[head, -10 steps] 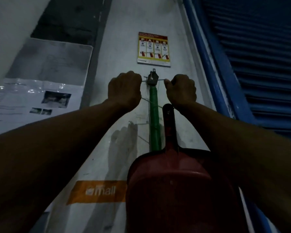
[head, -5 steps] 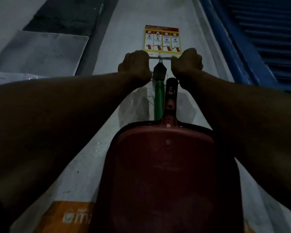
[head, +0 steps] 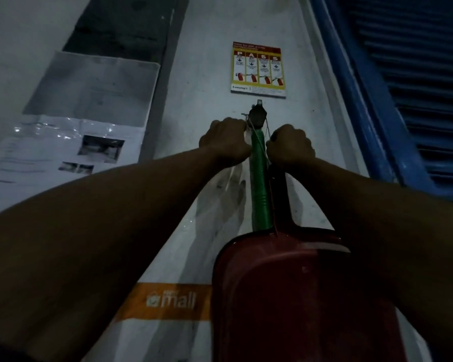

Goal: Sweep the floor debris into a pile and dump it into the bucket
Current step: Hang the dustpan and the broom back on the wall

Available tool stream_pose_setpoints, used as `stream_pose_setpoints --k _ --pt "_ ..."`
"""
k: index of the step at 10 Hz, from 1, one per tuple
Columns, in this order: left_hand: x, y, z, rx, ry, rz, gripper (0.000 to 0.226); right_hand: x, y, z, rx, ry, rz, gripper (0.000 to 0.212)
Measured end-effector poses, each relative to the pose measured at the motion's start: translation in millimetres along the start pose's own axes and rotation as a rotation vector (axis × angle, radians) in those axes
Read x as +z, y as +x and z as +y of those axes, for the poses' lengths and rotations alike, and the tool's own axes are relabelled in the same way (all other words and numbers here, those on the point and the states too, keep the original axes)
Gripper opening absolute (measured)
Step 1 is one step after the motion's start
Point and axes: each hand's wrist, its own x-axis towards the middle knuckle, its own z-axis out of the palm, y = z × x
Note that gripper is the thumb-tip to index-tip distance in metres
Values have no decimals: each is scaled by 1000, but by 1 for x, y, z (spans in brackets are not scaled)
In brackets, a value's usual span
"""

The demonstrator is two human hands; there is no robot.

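A broom with a green handle [head: 258, 184] and a black end cap [head: 257, 116] hangs upright against the pale wall. A red dustpan [head: 298, 296] hangs in front of it, its dark handle [head: 279, 199] right of the green one. My left hand [head: 225, 142] and right hand [head: 289, 146] are fists on either side of the green handle, just below the cap. Each pinches an end of a thin string [head: 267, 128] that runs up to the cap. The broom head, bucket and floor are out of view.
A yellow and red fire-extinguisher poster [head: 258, 69] is fixed to the wall above the cap. A blue roller shutter [head: 403, 100] fills the right side. Papers in plastic sleeves [head: 63, 147] hang at left. A white bag with an orange "mall" label [head: 173, 301] lies behind the dustpan.
Both hands have come down from level with the cap to just below it, still holding the string. The camera tilted down and then back up.
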Motion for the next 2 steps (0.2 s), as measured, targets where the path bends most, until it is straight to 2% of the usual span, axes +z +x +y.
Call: stream_pose_setpoints --k 1,2 --pt "-21 -30 -11 -27 71 -91 51 -19 -40 -6 -154 -270 -44 28" --pt "-39 -62 -29 -36 121 -169 53 -34 -73 -13 -223 -390 -73 17"
